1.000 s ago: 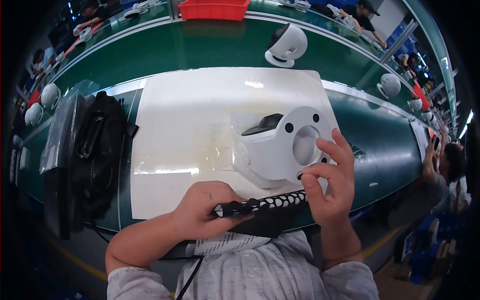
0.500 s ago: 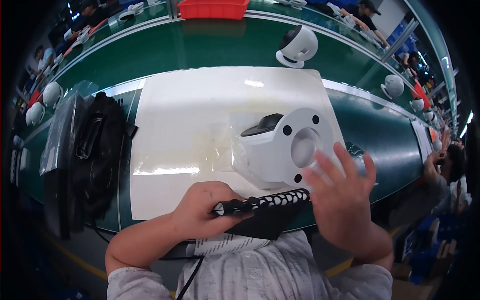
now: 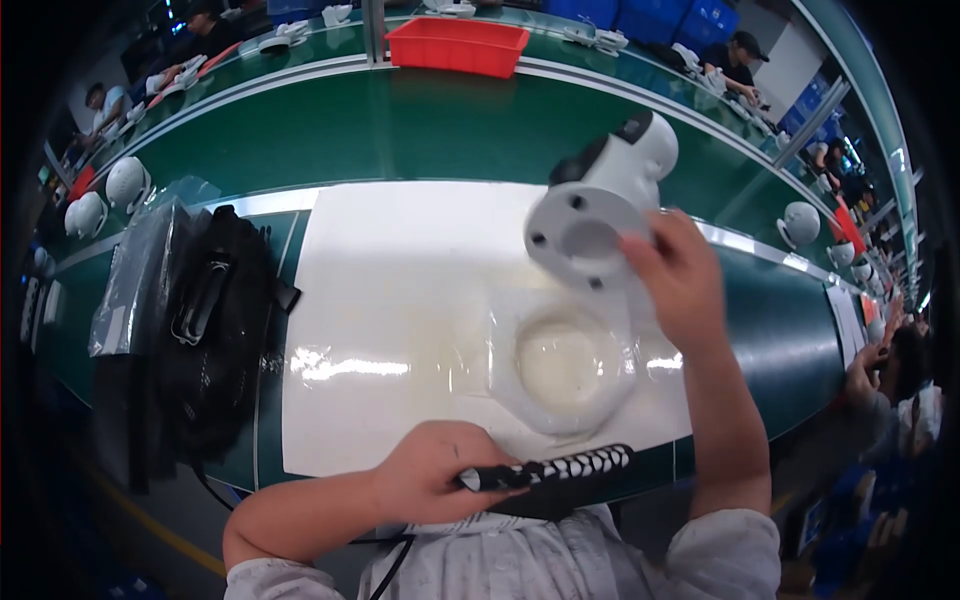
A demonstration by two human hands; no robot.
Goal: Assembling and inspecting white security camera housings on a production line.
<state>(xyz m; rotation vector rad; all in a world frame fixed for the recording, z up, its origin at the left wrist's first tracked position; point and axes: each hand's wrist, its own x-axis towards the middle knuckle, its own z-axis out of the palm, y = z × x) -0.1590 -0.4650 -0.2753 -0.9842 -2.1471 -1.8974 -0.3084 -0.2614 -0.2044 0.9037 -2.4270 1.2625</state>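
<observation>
My right hand (image 3: 685,275) grips a white camera-like device (image 3: 590,235) by its round base, lifted over the far right of the white mat. The base's underside faces me, with dark round pads and a round recess. Behind it, partly hidden, another white device (image 3: 660,145) stands on the green surface. Closed low in front of me, my left hand (image 3: 440,475) holds a flat black thing with a white oval pattern along its edge (image 3: 560,467); its kind is unclear. On the mat (image 3: 390,290) lies a clear, many-sided plastic holder (image 3: 505,375) with a round hollow.
At left lie a black bag (image 3: 215,370) and clear plastic bags (image 3: 135,280). A red bin (image 3: 455,48) stands at the far side. More white devices sit at the far left (image 3: 128,185) and right (image 3: 798,224). Other people work along the tables.
My right hand has closed on the white device and lifted it away from the plastic holder, toward the far side. My left hand still holds the patterned thing. The view has shifted slightly.
</observation>
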